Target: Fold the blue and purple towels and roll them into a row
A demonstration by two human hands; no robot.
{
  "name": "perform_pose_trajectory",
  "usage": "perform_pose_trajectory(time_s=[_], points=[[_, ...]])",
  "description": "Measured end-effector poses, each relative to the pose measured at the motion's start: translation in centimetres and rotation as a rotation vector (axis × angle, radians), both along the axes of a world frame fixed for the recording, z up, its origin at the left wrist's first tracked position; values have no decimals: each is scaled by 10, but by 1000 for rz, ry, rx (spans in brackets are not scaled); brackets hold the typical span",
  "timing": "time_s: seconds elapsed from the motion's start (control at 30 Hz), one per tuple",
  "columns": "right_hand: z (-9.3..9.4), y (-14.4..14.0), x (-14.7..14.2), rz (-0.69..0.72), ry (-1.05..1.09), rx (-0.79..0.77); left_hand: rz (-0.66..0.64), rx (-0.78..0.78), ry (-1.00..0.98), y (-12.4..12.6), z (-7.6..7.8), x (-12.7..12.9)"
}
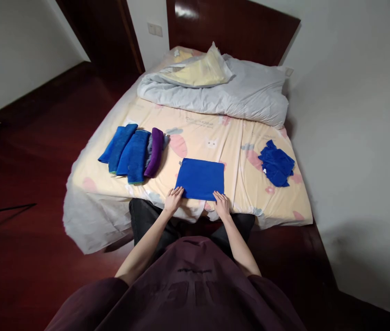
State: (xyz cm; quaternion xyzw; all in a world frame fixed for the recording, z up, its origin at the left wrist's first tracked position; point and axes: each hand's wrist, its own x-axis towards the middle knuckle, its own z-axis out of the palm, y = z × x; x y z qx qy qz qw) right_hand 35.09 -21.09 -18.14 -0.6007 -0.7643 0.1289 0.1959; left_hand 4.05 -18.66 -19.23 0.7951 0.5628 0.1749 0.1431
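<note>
I am leaning over the near edge of the bed (236,138), and both my hands are resting on a blue cloth (200,178) that is lying spread flat as a square on the patterned sheet. My left hand (173,199) is pressing on the cloth's near left corner, its fingers (178,191) lying stretched out and flat, closed around nothing. My right hand (221,203) is doing the same at the near right corner, fingers extended on top of the fabric, gripping nothing.

To the left of the cloth, a row of folded towels (131,154) is sitting side by side: several blue ones and a purple one (154,152) nearest the cloth, with a grey piece tucked beside it. To the right, well apart, a crumpled pile of blue cloths (277,164) is lying near the bed's right edge. At the far end, a grey duvet (236,92) is bunched across the bed with a yellow pillow (198,71) showing on it.
</note>
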Motion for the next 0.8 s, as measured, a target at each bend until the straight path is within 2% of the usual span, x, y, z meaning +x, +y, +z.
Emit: perform_pose_trajectory(time_s=[0.27, 0.57, 0.67, 0.8], points=[[18, 16, 0, -33, -45, -98, -39, -40, -61, 18, 8, -7], [23, -1, 10, 20, -1, -125, -48, -155, -68, -2, 19, -26], [23, -6, 18, 29, 47, -112, 16, -235, -143, -8, 22, -37], [25, -1, 27, -25, 214, -146, 80, -287, -358, -6, 28, -42]])
